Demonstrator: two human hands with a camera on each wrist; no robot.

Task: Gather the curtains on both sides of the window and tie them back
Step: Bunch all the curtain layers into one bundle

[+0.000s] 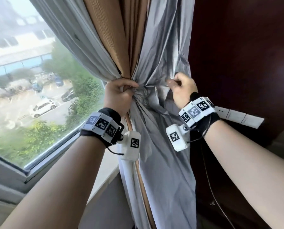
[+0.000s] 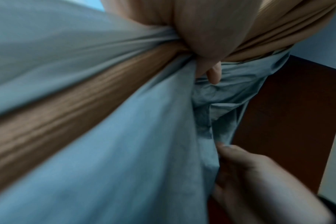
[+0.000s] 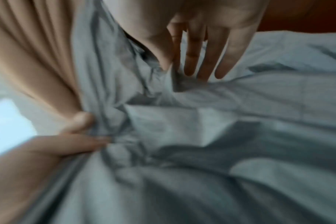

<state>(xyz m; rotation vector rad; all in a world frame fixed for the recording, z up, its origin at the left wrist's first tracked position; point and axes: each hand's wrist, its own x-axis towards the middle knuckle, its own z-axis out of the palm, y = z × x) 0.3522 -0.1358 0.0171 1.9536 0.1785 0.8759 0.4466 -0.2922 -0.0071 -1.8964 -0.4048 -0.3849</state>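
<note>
A tan curtain [image 1: 111, 38] with a silver-grey lining [image 1: 162, 47] hangs at the window's right side, bunched at mid-height. My left hand [image 1: 129, 87] grips the gathered bunch, fingers curled round the folds; in the left wrist view its finger [image 2: 214, 72] presses into the grey cloth below the tan folds [image 2: 278, 37]. My right hand [image 1: 171, 83] pinches a fold of the lining at the curtain's right edge. In the right wrist view thumb and forefinger [image 3: 169, 60] nip the cloth while the other fingers stay straight. No tie-back shows in any view.
The window pane [image 1: 30, 71] fills the left, with its grey frame [image 1: 38, 169] and a pale sill [image 1: 105, 171] below. A dark red-brown wall panel [image 1: 245, 55] stands right of the curtain, with a white switch plate [image 1: 237, 115] and a thin cable [image 1: 210, 187] on it.
</note>
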